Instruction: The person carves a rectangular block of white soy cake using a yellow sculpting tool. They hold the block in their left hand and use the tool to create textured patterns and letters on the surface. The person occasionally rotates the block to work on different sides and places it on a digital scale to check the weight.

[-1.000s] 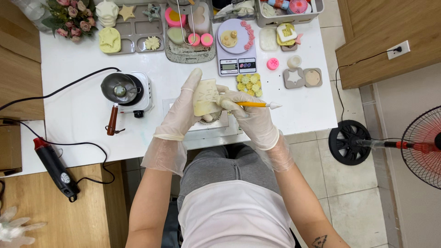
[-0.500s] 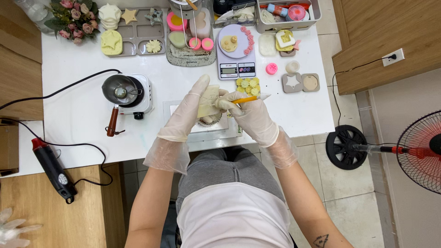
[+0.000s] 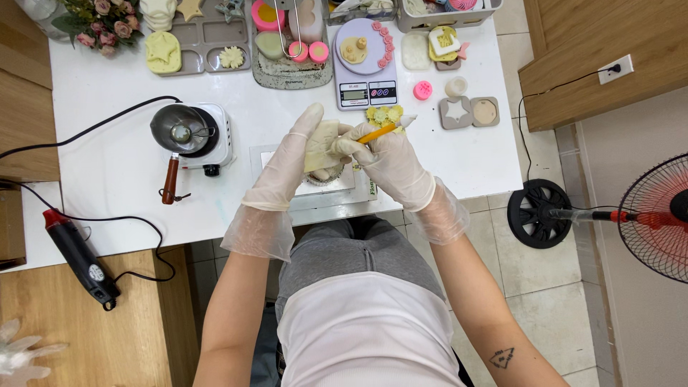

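Note:
Both hands wear thin clear gloves and meet above the front of a white table (image 3: 107, 158). My left hand (image 3: 290, 154) holds a pale yellow wax-like piece (image 3: 320, 147) upright between fingers and thumb. My right hand (image 3: 387, 161) grips an orange pencil-like tool (image 3: 383, 130) with a white tip, its working end against the yellow piece. Below the hands sits a small dish (image 3: 326, 175) on a white square tray (image 3: 337, 188).
A small electric hotplate with a metal pot (image 3: 188, 132) stands left of the hands. A digital scale (image 3: 365, 68), grey mould trays (image 3: 208, 43), pink and yellow pieces and flowers (image 3: 97, 21) fill the far side. A heat gun (image 3: 75, 254) lies at left; a floor fan (image 3: 645, 215) stands right.
The hands stay together on the yellow piece; the tool's tip has tilted up slightly. The camera view has shifted a little.

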